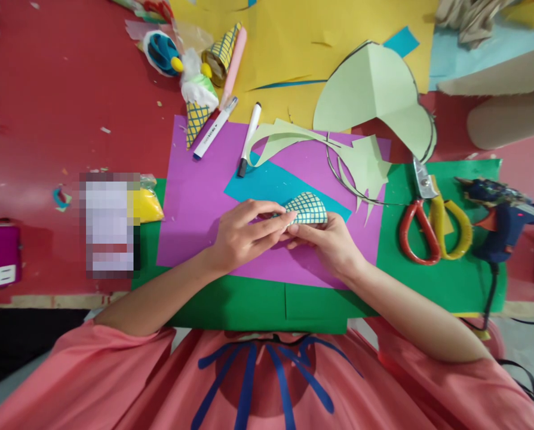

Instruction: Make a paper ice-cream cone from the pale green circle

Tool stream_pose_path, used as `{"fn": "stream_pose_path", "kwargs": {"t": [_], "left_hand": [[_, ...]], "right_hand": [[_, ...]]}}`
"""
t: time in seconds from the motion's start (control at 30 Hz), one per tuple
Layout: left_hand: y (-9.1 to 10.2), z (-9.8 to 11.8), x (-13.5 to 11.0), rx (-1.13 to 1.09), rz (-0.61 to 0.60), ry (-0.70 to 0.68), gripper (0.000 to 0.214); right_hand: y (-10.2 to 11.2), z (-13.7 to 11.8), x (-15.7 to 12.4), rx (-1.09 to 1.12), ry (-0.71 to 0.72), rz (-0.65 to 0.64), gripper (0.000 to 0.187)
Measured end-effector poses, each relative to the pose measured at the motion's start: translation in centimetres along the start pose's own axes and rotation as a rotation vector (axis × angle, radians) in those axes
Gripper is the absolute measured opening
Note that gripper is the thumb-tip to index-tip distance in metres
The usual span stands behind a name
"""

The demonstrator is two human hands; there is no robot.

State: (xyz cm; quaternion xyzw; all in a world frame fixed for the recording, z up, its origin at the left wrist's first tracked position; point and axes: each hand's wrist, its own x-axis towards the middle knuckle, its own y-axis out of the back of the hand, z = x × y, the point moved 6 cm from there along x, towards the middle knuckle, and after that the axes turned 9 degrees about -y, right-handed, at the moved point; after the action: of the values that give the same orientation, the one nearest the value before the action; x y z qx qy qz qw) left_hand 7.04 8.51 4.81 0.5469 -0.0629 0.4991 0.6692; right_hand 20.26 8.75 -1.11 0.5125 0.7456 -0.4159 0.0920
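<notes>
A small piece of pale paper with a blue grid pattern [308, 208] is held above the purple sheet [195, 197], curved like a cone. My left hand [244, 233] has its fingers closed on the paper's left end. My right hand [334, 242] pinches its lower edge, thumb in front and the other fingers partly hidden behind. Under the hands lies a strip of blue paper [267, 182]. Just beyond are a black-tipped marker [250, 137] and pale green paper scraps [365, 167].
Scissors [422, 227] with red and yellow handles and a blue glue gun [502, 227] lie at right on green paper [249, 301]. Finished paper cones [198, 119], a second marker [215, 128] and a pale green cutout [370, 89] are farther back. A yellow packet [149, 204] lies left.
</notes>
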Motion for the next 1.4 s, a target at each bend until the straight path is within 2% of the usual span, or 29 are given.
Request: {"fn": "stream_pose_path", "kwargs": {"t": [0.23, 0.57, 0.73, 0.83, 0.97, 1.1, 1.2, 1.4], "left_hand": [[0.2, 0.1, 0.0, 0.026, -0.045, -0.057, 0.025], [0.8, 0.1, 0.0, 0.104, -0.059, -0.128, 0.020], [0.7, 0.1, -0.1, 0.071, -0.070, -0.138, 0.022], [0.6, -0.1, 0.0, 0.004, -0.072, -0.081, 0.022], [0.6, -1.3, 0.3, -0.156, -0.043, 0.085, 0.017], [0.2, -2.2, 0.2, -0.263, -0.078, 0.188, 0.021], [0.2, -2.0, 0.0, -0.247, -0.076, 0.142, 0.026], [0.7, -1.2, 0.0, -0.034, -0.071, 0.009, 0.025]], "right_hand": [[-0.1, 0.1, 0.0, 0.069, -0.037, -0.045, 0.008], [-0.5, -0.3, -0.3, 0.097, -0.183, -0.103, 0.018], [-0.2, -0.2, -0.2, 0.083, -0.152, -0.066, 0.020], [-0.1, 0.0, -0.2, 0.087, -0.121, -0.037, 0.016], [0.3, 0.0, -0.2, 0.072, -0.073, 0.007, 0.017], [0.2, -0.1, -0.3, 0.062, -0.028, 0.008, 0.013], [0.0, -0.2, -0.4, 0.071, 0.004, 0.008, 0.011], [-0.1, 0.0, -0.5, 0.070, -0.015, 0.017, 0.014]]}}
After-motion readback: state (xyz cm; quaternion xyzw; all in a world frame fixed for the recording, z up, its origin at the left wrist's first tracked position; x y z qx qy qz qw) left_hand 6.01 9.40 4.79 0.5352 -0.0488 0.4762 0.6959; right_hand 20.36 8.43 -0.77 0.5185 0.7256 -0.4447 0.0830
